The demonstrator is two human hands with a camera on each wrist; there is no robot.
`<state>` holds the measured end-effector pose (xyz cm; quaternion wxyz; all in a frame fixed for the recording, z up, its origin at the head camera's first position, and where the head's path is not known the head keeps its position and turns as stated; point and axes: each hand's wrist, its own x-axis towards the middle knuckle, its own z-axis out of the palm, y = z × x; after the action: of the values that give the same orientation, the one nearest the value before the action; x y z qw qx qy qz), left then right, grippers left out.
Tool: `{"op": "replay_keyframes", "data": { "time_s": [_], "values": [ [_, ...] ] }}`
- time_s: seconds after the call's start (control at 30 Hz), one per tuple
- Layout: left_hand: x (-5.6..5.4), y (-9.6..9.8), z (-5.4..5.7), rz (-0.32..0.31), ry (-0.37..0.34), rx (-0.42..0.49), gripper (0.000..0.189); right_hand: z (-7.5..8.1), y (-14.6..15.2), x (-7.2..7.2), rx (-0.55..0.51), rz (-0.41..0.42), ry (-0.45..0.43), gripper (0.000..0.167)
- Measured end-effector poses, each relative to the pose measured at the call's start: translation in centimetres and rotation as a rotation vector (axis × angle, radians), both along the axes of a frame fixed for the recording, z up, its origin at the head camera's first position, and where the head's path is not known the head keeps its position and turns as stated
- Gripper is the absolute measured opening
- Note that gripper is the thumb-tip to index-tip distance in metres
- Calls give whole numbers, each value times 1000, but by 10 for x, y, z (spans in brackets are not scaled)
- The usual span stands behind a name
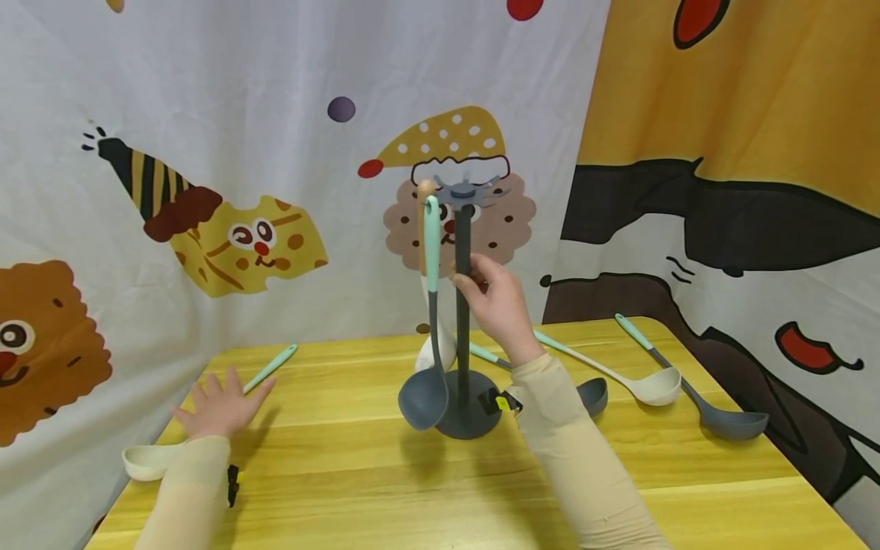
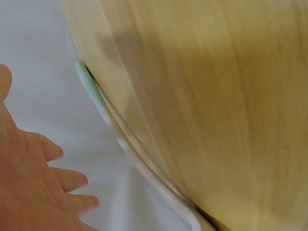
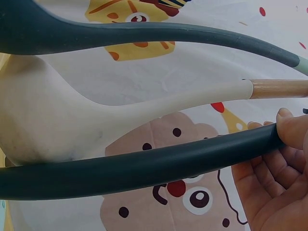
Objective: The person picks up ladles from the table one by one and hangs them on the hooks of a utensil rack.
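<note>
Ladles (image 1: 422, 397) flank the pole (image 1: 463, 336) right fingers (image 3: 270, 177) grip; left fingers (image 2: 71, 179) spread, seemingly in midair.

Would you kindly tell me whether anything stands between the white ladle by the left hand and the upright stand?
Yes: in the head view, a gray ladle hangs on the left side of the upright stand, toward the white ladle, with a wooden-handled white utensil behind it. Nothing else visible stands between.
</note>
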<state>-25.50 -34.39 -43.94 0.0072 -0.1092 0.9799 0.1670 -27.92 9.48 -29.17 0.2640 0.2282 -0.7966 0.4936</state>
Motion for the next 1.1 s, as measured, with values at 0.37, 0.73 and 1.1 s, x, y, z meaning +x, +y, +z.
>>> {"op": "replay_keyframes", "data": {
  "time_s": [0.37, 0.73, 1.1],
  "values": [
    [3, -13, -1, 27, -63, 14, 115, -1, -1, 1, 2, 8, -4, 17],
    [0, -22, -11, 37, -86, -5, 111, 0, 0, 1, -3, 10, -11, 16],
    [5, -28, -9, 18, -92, 17, 54, 0, 0, 3, -18, 15, -26, 14]
  ]
}}
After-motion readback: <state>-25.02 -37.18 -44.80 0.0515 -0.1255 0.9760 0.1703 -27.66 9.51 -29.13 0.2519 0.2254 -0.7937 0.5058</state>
